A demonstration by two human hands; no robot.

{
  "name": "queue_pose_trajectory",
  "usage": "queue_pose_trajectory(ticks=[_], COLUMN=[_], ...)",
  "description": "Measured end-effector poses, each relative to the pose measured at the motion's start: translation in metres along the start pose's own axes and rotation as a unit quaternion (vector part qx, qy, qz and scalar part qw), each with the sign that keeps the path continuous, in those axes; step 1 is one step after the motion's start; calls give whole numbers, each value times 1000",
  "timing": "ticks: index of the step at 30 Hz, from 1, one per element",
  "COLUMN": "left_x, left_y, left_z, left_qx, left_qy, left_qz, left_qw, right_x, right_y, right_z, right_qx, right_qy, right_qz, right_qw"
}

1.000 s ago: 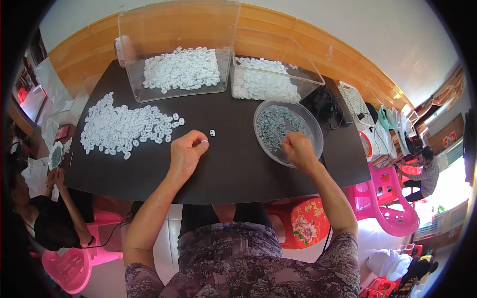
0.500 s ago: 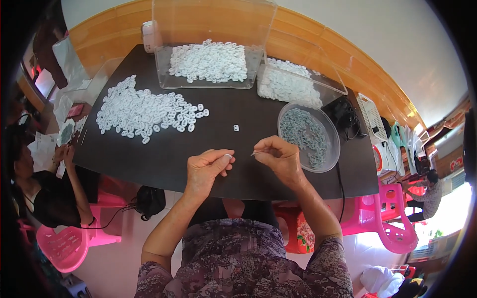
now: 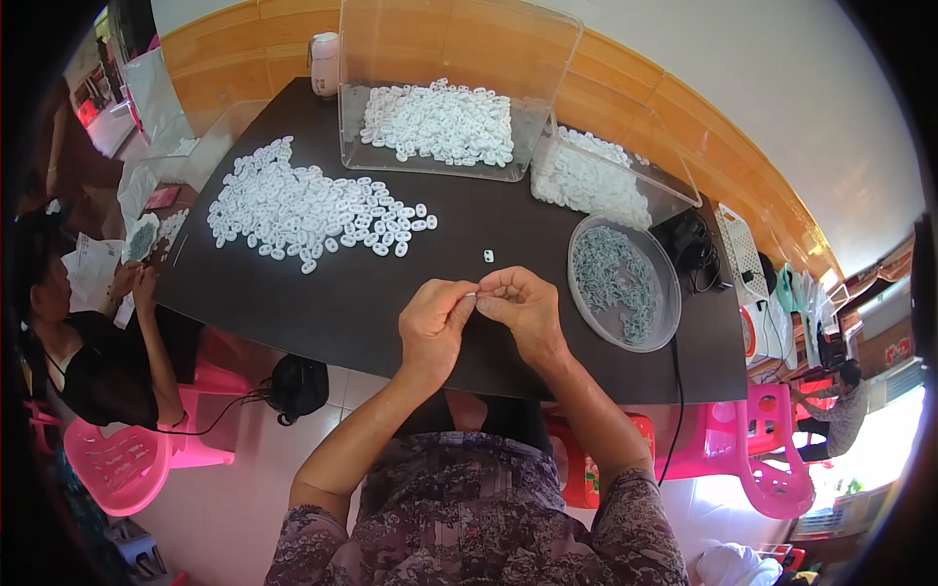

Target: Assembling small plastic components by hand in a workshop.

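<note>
L hand [image 3: 432, 324] pinches a sm. white pc [image 3: 471, 295], mostly hidden by fingertips, above the dark table [image 3: 322, 303]; R hand [image 3: 528, 314] meets it w/ thumb & fingers drawn together, though whether they grip anything can't be told. Lg. clear bin [image 3: 430, 172] is cut off at top; black cord bundle [image 3: 692, 249] beside the tub is hard to make out. Bare tabletop extends L of both hands to the curved front edge; a narrower strip lies btwn R hand & round tub [image 3: 668, 288]. Counts: 2 clear bins, incl. sm. bin [image 3: 669, 193], both w/ white pcs; 1 tub w/ grey pcs [image 3: 608, 269]; 1 white heap [image 3: 303, 207], overlapped, uncountable; 1 loose pc [image 3: 489, 256], just beyond fingertips.
</note>
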State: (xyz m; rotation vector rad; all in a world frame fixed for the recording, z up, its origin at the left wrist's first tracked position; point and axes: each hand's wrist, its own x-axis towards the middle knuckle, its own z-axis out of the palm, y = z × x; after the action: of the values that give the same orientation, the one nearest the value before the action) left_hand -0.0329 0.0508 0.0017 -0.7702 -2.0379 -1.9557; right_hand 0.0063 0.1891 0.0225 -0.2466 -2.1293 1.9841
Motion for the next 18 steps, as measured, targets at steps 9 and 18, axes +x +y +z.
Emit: queue_pose_trajectory(ticks=[9,18], left_x=[3,8], left_y=[-4,-11], left_z=[1,-4], left_qx=[122,38], left_qy=[18,17], left_qz=[48,-88], left_qw=[991,995], right_x=[1,19], right_y=[6,19], right_z=[11,0], right_qx=[24,-289], right_qy=[0,21], right_qz=[11,-198], right_qw=[1000,936])
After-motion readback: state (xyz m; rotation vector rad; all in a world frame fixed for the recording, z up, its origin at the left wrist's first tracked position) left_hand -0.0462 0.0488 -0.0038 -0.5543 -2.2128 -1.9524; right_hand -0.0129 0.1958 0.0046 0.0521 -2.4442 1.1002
